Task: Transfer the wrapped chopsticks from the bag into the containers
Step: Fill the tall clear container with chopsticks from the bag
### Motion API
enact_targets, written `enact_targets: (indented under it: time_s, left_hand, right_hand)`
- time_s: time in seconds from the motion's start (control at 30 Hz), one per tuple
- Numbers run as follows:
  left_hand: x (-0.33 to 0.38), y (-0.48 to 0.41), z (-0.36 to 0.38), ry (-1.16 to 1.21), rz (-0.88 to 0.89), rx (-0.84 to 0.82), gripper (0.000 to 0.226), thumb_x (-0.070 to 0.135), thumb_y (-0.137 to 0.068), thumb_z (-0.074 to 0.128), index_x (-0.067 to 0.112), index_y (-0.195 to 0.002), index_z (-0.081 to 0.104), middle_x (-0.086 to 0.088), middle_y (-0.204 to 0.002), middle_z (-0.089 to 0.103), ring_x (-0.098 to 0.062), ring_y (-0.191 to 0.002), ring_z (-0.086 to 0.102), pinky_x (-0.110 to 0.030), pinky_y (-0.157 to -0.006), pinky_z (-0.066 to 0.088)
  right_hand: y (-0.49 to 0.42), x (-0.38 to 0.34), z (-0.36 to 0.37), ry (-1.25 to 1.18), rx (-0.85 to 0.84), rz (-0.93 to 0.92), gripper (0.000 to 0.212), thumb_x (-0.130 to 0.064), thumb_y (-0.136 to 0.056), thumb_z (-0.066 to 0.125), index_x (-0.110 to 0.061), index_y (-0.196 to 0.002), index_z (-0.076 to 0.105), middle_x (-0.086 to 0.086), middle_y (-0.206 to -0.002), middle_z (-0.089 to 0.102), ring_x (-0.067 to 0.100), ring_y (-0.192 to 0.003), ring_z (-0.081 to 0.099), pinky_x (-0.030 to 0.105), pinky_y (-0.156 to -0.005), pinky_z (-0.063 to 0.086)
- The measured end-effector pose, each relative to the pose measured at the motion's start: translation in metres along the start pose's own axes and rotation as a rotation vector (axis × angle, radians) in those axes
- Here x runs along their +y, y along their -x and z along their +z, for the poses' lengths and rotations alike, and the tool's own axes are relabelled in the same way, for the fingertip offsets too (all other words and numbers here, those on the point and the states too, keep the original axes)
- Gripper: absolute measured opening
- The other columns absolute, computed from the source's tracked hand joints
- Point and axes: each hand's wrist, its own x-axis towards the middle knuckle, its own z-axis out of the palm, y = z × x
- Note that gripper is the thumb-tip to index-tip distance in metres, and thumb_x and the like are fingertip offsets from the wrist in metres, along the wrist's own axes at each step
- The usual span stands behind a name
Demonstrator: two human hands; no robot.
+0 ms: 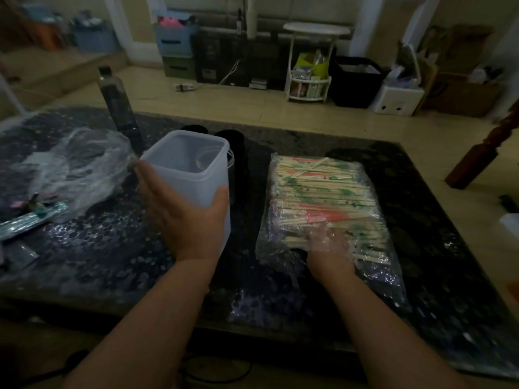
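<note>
Nearest the viewer: two bare forearms reaching over the near edge of a dark speckled table (112, 262).

Left hand (182, 217) wrapped round an open-topped translucent container (202, 175), thumb on the near right wall, fingers spread along the left wall, holding it upright.

Right hand (328, 248) pushed into the near, open end of a clear bag (271, 245) lying flat on the table, just right of the container. Fingertips veiled by the film and lying on the near ends of the wrapped chopsticks (323, 192); cannot tell whether pinching any. All chopsticks inside the bag, stacked crosswise.

Further left: crumpled clear plastic (84, 164) and a teal packet (28, 220).

Behind the container: two dark cups (233, 141), then a tall dark bottle (118, 108).

Beyond the table: pale floor, white round stand (311, 60), stacked blue bins (174, 37).
</note>
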Motion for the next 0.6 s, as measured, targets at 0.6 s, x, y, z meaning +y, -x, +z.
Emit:
enact_targets:
  time_s: [0.6]
  left_hand:
    - [0.024,0.009,0.001,-0.288,0.362,-0.5,0.122,0.06,-0.061,0.081,0.022,-0.155,0.012,-0.009,-0.153,0.031,-0.027,-0.14,0.025,-0.044,-0.114,0.016]
  right_hand:
    - [0.022,-0.003,-0.021,0.19,0.165,-0.29,0.032,-0.009,-0.092,0.048,-0.017,-0.117,0.066,0.01,-0.119,0.063,0.03,-0.115,0.054,0.037,-0.097,0.044]
